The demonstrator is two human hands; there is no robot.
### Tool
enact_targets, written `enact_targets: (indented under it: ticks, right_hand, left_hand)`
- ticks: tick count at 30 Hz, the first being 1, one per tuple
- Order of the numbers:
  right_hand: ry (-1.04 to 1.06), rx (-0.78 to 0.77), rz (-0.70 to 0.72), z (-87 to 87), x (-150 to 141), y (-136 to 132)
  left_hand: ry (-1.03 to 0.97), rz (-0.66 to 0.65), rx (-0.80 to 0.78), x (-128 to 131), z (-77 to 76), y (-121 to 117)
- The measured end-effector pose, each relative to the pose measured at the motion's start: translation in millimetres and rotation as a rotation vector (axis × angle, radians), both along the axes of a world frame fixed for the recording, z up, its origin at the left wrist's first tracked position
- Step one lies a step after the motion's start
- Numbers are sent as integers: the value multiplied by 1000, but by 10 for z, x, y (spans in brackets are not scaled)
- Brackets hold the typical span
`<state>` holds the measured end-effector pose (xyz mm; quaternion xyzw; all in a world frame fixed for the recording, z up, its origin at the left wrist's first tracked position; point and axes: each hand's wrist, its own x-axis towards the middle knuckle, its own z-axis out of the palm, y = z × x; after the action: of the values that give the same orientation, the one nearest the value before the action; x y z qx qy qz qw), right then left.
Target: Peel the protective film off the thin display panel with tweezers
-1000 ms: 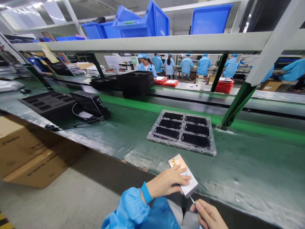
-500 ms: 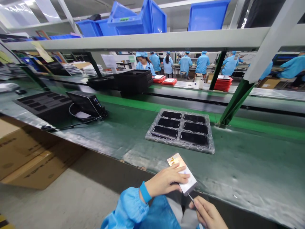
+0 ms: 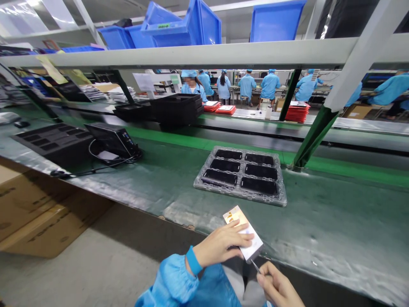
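Note:
At the table's front edge lies a small white box (image 3: 254, 246) with an orange print at its far end. My left hand (image 3: 220, 244) lies over it, fingers across the top and thumb along the near side, gripping it. Pinched in my right hand (image 3: 277, 282) is a thin metal tool (image 3: 254, 266), its tip touching the box's near end; the rest is hidden in my fingers. Beyond the box, a clear plastic tray (image 3: 239, 197) carries several dark phones (image 3: 259, 186) in two columns.
To the left stand a black monitor-like device (image 3: 110, 138) with cables and a black foam tray (image 3: 54, 140). A slanted post (image 3: 315, 136) rises right of the phone tray. Cardboard boxes (image 3: 41, 213) sit below the table. Blue bins (image 3: 179, 30) line the shelf; co-workers sit beyond.
The view has shifted slightly. My left hand stays on the box, and the metal tool keeps its tip at the box's near end, with my right hand's fingers a little closer to it.

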<state>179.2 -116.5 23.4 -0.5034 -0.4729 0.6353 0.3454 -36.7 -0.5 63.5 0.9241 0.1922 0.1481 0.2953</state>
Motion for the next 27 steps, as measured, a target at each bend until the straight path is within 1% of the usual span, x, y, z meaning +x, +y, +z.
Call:
enact_targets:
  ticks: [2,6,9,13,16,19,23,25,27]
  right_hand:
    - [-12,8,-3,-55,2,5]
    - [-8,-88,55,-135,20,27]
    - [11,-66,46,-92,25,22]
    - [17,-18,30,49,20,6]
    - [-34,-53,64,115,20,23]
    - [-45,-89,80,113,18,45]
    - [-14,-42,50,61,12,30]
    - [-30,2,52,54,14,14]
    - [-61,5,55,64,17,6]
  left_hand:
    - [-2,0,8,0,4,-3]
    - [-17,2,16,-5,-6,-7]
    - [-29,4,24,-9,-24,-8]
    - [-32,3,35,-9,-35,-13]
    - [-24,2,40,-7,-36,-9]
    - [-19,5,44,-7,-40,1]
    - [-24,6,46,-9,-44,1]
    - [-28,7,47,-9,-44,-5]
    - [-33,9,49,-8,-43,-9]
